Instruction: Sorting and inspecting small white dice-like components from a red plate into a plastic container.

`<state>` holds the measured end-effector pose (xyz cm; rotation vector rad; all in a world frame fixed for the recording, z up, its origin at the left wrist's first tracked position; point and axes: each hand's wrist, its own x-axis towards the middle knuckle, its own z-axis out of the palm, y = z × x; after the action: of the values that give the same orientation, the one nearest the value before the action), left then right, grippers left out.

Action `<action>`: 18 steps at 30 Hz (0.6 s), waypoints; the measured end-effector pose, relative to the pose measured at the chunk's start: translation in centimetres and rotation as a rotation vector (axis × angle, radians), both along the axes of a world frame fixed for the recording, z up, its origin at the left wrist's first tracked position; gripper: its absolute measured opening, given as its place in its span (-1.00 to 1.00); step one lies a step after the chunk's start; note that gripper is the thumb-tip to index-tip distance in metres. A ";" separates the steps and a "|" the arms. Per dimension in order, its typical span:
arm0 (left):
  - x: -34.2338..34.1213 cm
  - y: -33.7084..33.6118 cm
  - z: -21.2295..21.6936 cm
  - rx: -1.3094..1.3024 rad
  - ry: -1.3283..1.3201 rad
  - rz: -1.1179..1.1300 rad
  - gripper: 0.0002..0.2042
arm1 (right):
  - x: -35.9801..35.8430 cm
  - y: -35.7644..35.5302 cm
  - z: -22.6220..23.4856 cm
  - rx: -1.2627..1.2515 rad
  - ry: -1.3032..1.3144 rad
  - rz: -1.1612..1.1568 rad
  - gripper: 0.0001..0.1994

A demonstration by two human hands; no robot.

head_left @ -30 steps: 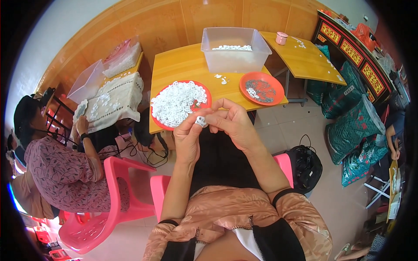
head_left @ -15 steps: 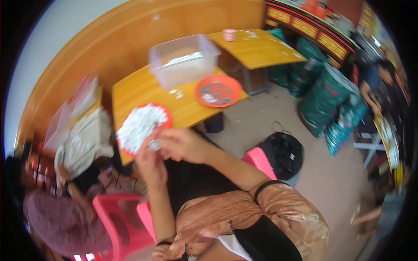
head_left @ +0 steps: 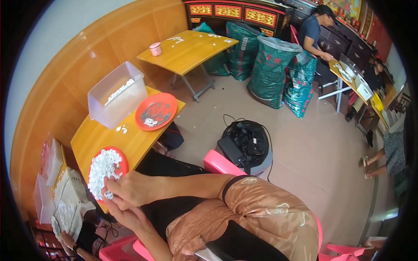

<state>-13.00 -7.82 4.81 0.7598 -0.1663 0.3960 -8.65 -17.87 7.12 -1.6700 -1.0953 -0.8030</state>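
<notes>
A small white plastic piece (head_left: 109, 195) sits at the fingertips of my left hand (head_left: 126, 216), which is closed on it. My right hand (head_left: 133, 189) reaches across just above, thumb and fingers pinched together close to the same piece. What lies inside that right pinch is too small and covered to make out. Both hands are at the near edge of a red round plate (head_left: 124, 167), and partly cover it. Similar white plastic pieces (head_left: 102, 170) are heaped on the plate.
An orange dish (head_left: 172, 104) of small metal parts and a translucent bin (head_left: 100, 106) share the yellow table (head_left: 104, 138). A pink chair (head_left: 224, 164) and a black bag (head_left: 257, 141) are on my right. Green sacks (head_left: 272, 71) stand beyond. Other people work at far right and lower left.
My view has swung right, so the tables and plate appear further left and more of the room's right side shows. My hands stay together by the plate, the right now lying over the left.
</notes>
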 end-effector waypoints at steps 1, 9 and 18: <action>-0.1 -0.2 0.1 -0.017 0.013 0.014 -0.56 | 0.0 0.2 -0.1 0.019 -0.021 -0.008 -0.64; -0.6 -0.7 0.8 -0.048 0.070 0.057 -0.59 | 0.1 1.4 -0.8 -0.082 0.019 -0.073 -0.53; 2.0 1.9 -4.1 0.075 0.035 -0.048 -0.63 | 1.4 2.0 -3.5 -0.078 0.153 -0.062 -0.65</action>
<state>-10.98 -5.93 0.70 0.8344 -0.1669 0.3316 -7.26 -15.89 3.59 -1.8073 -0.9838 -0.6659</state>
